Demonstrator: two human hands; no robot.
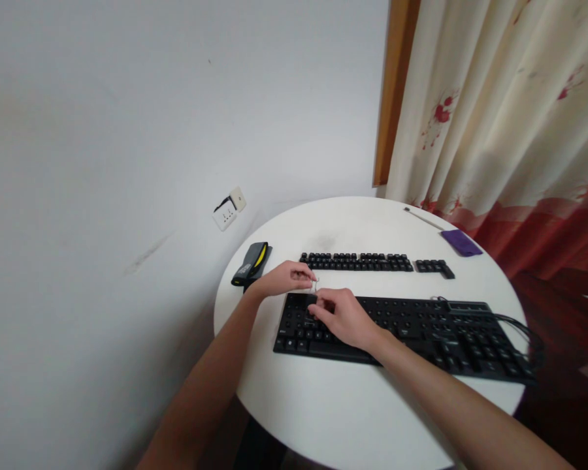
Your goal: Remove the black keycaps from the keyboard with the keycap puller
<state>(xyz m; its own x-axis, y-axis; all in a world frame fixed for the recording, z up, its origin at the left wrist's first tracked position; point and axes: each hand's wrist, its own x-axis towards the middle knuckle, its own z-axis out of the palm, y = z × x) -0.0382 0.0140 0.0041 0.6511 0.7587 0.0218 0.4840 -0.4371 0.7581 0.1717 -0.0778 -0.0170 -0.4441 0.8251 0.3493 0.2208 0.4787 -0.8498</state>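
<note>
The black keyboard (402,333) lies flat on the white round table (353,411), nearest the person, its left end under the two hands. The left hand (284,277) is just beyond the far left corner, thumb and fingertips together, pinched on a small pale tool (314,286). The right hand (345,316) is over the keyboard's left part, thumb and forefinger close together; whether they grip a key or only steady the tool, I cannot tell. The right forearm crosses above the keyboard's near edge.

Just beyond the keyboard stand loose black keys (357,263) in close rows, with a smaller group of keys (434,267) beside them to the right. Being light and unfixed, they could be scattered by a sleeveless forearm or a knuckle swung too far forward, and their order lost. A slip of the pinch could drop the tool among the keys, and a sideways pull might crack a key or its stem.

The cable (512,320) loops at the keyboard's right end, by the table's edge; a snag there could drag the keyboard askew. Farther out are a grey pouch (251,264) on the left, and a purple cloth (461,243) and thin brush (424,219) on the right.
</note>
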